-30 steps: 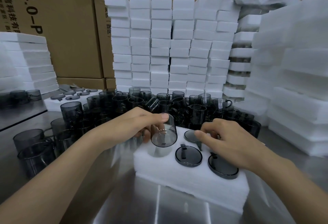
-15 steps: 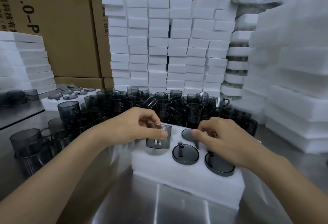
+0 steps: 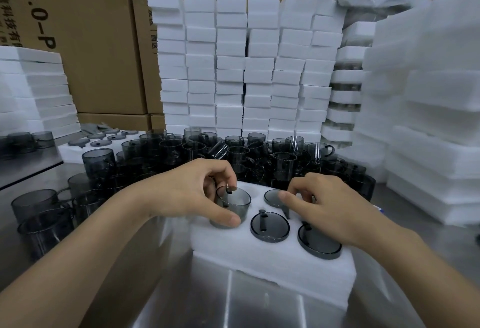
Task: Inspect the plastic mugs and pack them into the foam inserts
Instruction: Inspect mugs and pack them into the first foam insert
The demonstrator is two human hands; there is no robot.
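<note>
The left hand gripped the grey mug, nearly upright and half-seated in the foam insert pocket directly beneath it, while the right hand rested loose alongside.

Near-left hole of insert: smoke-grey translucent plastic mug, glossy, smooth-walled.
Insert: white foam insert block, matt, soft-looking, finely fuzzy surface.
Seated mugs: dark grey plastic mugs sunk in the foam, shiny, rims catching light.
Bench: brushed steel bench, smooth, streaked with reflections.
Bench's far edge: loose smoky plastic mugs, glossy, white glints.
Behind: stacked white foam blocks, matt; brown cardboard boxes, dull, black-printed.
</note>
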